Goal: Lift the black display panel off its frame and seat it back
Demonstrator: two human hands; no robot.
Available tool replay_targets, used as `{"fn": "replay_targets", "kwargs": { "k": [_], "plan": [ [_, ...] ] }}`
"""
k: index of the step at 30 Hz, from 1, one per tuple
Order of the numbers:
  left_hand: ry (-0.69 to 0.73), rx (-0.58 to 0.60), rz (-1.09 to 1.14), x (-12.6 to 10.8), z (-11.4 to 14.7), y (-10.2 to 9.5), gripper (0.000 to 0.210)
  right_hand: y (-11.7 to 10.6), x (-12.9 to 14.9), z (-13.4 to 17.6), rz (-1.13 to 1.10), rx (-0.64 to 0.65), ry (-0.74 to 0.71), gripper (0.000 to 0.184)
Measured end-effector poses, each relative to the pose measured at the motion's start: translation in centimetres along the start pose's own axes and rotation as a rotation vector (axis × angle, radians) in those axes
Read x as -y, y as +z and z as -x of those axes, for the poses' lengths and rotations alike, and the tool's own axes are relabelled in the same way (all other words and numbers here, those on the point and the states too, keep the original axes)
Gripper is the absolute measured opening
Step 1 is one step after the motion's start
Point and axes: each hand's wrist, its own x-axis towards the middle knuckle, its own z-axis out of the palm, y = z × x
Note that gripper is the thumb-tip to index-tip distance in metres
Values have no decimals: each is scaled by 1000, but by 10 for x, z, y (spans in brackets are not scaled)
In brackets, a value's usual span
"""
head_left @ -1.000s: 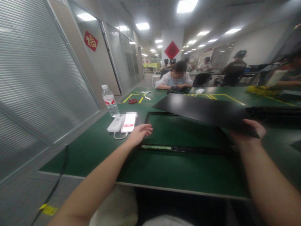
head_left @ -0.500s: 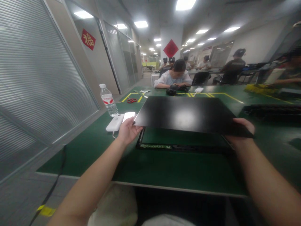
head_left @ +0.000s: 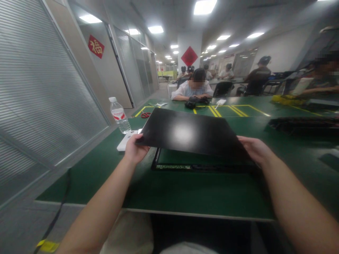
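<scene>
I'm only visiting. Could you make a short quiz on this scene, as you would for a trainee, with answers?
1. True or false: only the left hand holds the black panel.
2. What lies on the green table, partly hidden by the panel and with a green strip along its near side?
3. Fill in: in the picture, the bottle stands to the ____ of the panel.

Key:
1. False; the right hand holds it too.
2. A black frame.
3. Left.

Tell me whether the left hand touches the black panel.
Touching: the head view shows the left hand gripping the black panel at its near left corner.
</scene>
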Motion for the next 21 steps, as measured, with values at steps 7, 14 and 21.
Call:
{"fn": "replay_targets", "kwargs": {
  "k": [7, 14, 21],
  "plan": [
    [70, 102, -95, 9, 1, -3, 51, 2, 6, 1, 62, -291, 46, 25],
    [48, 154, -211, 27, 1, -6, 47, -4, 4, -2, 219, -473, -117, 26],
    [-51, 220, -295, 46, 0, -12, 65, -21, -6, -13, 491, -588, -190, 22]
  ]
}}
